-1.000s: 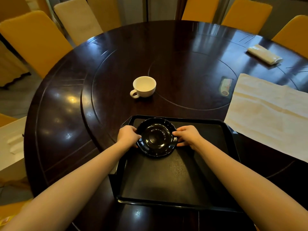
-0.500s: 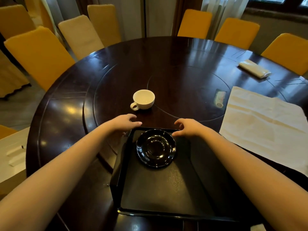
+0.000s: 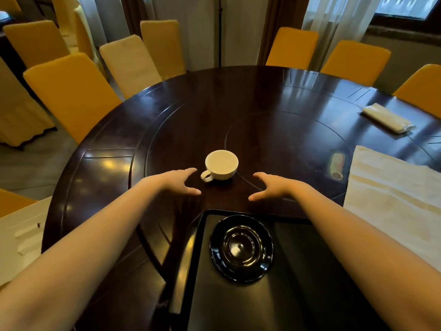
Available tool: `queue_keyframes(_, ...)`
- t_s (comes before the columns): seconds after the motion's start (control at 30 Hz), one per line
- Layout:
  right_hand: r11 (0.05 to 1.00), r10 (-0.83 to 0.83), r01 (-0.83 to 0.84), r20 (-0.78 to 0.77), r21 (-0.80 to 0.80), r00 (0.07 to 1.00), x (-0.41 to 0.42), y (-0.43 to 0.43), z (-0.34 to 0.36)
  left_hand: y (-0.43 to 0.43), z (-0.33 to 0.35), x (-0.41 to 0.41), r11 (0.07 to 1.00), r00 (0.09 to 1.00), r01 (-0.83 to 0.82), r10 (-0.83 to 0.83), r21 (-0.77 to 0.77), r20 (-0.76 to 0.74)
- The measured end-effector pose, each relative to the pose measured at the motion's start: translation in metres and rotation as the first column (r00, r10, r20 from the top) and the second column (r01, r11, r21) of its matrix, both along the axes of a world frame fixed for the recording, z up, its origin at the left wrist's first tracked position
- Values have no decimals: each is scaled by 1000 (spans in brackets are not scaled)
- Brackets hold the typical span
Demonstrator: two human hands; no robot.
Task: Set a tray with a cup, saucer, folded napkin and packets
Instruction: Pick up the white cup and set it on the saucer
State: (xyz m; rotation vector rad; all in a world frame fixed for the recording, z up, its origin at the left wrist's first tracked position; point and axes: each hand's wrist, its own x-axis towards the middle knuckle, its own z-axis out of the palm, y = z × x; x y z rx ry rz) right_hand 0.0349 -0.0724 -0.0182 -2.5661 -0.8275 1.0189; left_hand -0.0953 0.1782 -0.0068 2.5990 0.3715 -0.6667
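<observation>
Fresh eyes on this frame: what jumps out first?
Two bare, open hands, left hand and right hand, reach across the dark round table toward a white cup standing between them, not yet touched. Nearer the camera, a glossy black saucer sits empty at the far end of a black tray. A pale unfolded cloth napkin lies at right.

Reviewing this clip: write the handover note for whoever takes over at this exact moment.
Left hand and right hand: open, empty, either side of the cup, not touching it.
Cup: upright on the table, beyond the tray.
Saucer: on the tray, done.
Napkin: unfolded, to the right. One packet beside it.
Left: cup onto saucer, fold napkin, add packets.
</observation>
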Motion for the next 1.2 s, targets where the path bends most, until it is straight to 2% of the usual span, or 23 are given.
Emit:
queue_keyframes(0.17, 997, -72, 73, -41, 24, 997, 28, 12, -30, 21, -32, 24, 999, 998, -25, 28, -47, 49)
queue_keyframes(0.33, 990, -101, 100, 3, 100, 995, 56, 30, -49, 30, -54, 58, 996, 994, -6, 16, -93, 112)
queue_keyframes(0.5, 982, -61, 53, 43, 180, 997, 71, 53, -63, 30, -68, 84, 964, 988, 23, 18, -265, 151)
queue_keyframes(0.7, 920, -28, 64, -97, 388, 995, 74, 70, -76, 29, -88, 96, 913, 982, 1, 77, -407, 174)
queue_keyframes(0.83, 875, -1, 88, -179, 477, 984, 73, 75, -83, 28, -99, 95, 862, 957, -58, 192, -503, 219)
queue_keyframes(1.03, 827, -11, 143, -238, 544, 971, 71, 73, -87, 22, -98, 90, 796, 930, -97, 286, -598, 230)
queue_keyframes(1.2, 791, -9, 190, -299, 581, 954, 62, 65, -71, 16, -74, 83, 798, 926, -74, 277, -598, 256)
